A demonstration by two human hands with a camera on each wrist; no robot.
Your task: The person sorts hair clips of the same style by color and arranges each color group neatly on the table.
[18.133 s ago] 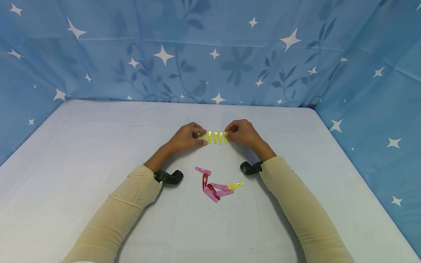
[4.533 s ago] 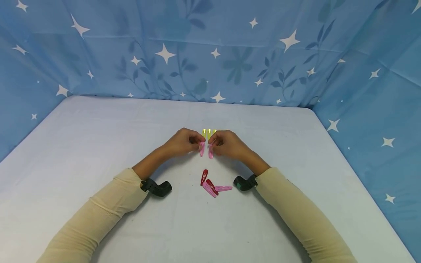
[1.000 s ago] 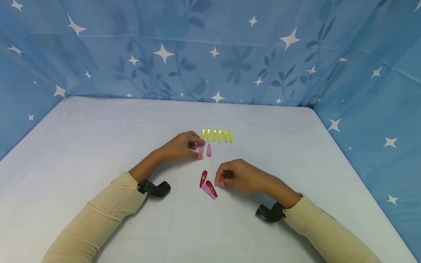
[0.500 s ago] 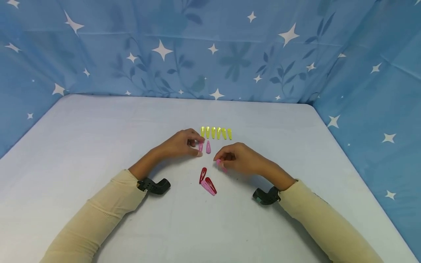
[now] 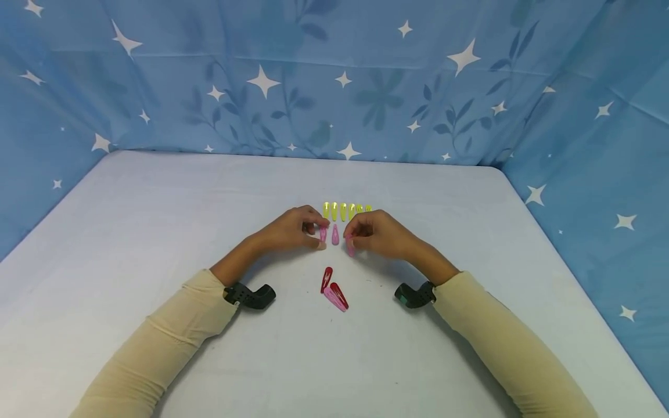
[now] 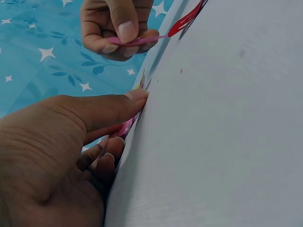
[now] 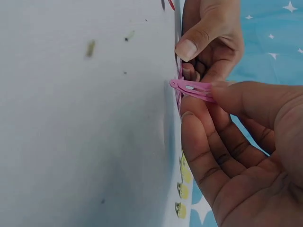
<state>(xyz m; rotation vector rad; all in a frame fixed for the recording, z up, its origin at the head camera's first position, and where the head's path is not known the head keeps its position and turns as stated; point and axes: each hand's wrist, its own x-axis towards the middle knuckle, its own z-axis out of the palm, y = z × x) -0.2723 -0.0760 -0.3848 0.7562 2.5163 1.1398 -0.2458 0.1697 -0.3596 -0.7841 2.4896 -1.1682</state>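
My left hand holds a pink snap hair clip on the table, thumb and index finger at its two ends. Just right of it lies a second pink clip, untouched. My right hand pinches a third pink clip between thumb and fingers, close to the right of that one. Behind them runs a row of several yellow hair clips, its right end partly covered by my right hand. Nearer to me lie two red clips and a loose pink clip, overlapping.
A white-covered table spreads all around the clips. Blue curtain with white stars hangs behind it and along both sides. Black wrist cameras sit on both forearms, low over the cloth.
Long before, the hands lined up yellow clips; later, two pink ones in front. Over the last second my right hand carried another pink clip from the pile up beside them. My left hand stayed put.
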